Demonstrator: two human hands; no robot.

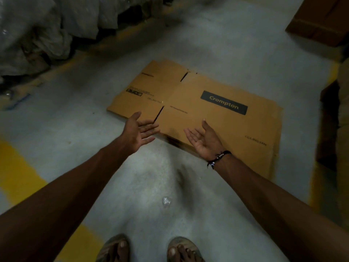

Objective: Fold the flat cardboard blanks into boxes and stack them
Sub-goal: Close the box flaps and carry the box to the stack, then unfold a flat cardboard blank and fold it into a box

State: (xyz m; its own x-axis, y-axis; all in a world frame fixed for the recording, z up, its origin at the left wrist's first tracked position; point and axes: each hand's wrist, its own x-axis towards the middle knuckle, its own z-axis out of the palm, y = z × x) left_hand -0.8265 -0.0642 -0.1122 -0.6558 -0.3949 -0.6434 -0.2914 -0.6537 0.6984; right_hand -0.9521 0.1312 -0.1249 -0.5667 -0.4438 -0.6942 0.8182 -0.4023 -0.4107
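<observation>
Cardboard blank (207,112) flat on floor (143,186), just beyond both palms-up hands: left hand (138,132), right hand (203,141); fingers (151,128) spread, holding nothing.

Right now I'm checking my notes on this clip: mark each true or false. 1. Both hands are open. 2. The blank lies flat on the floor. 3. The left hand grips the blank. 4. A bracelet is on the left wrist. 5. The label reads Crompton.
1. True: left hand and right hand are open.
2. True: the blank lies flat on the floor.
3. False: it holds nothing.
4. False: the bracelet is on the right wrist.
5. True: see the label.
</observation>
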